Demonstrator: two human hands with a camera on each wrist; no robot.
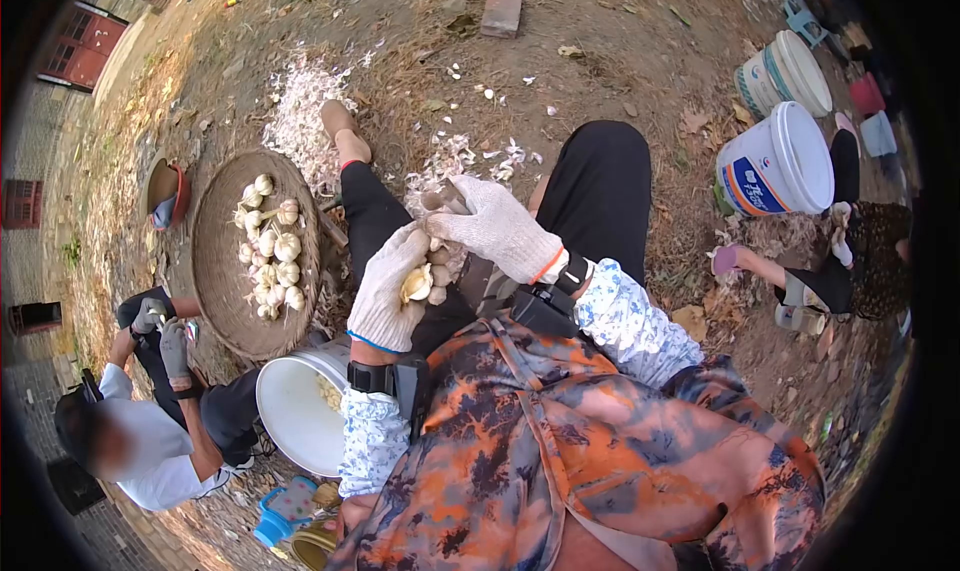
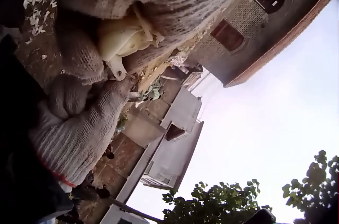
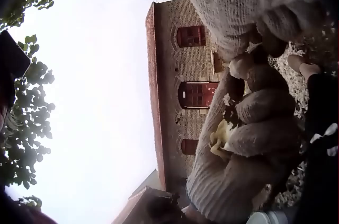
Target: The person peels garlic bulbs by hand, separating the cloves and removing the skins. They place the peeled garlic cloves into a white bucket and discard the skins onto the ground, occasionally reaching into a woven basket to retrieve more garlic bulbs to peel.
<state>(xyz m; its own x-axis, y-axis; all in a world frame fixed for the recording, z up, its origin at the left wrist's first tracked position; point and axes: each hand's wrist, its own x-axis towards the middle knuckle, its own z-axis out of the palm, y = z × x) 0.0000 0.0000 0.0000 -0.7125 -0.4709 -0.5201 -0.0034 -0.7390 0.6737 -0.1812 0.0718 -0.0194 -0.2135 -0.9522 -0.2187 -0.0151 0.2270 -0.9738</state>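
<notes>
My left hand, in a white knit glove with a blue cuff, curls its fingers round peeled, cream-coloured garlic, with papery bits clinging to it. Part of the garlic shows between palm and fingers in the right wrist view. The right hand, gloved with an orange-red cuff, meets the left at the fingertips. Thumb and finger of that hand pinch at a small pale garlic clove, which the gloves largely hide. Both hands are above my lap, between the knees.
A round woven basket of garlic bulbs lies left; a white bucket with pale cloves stands nearer me. Garlic skins litter the ground. Labelled buckets stand right. One person sits left, another right.
</notes>
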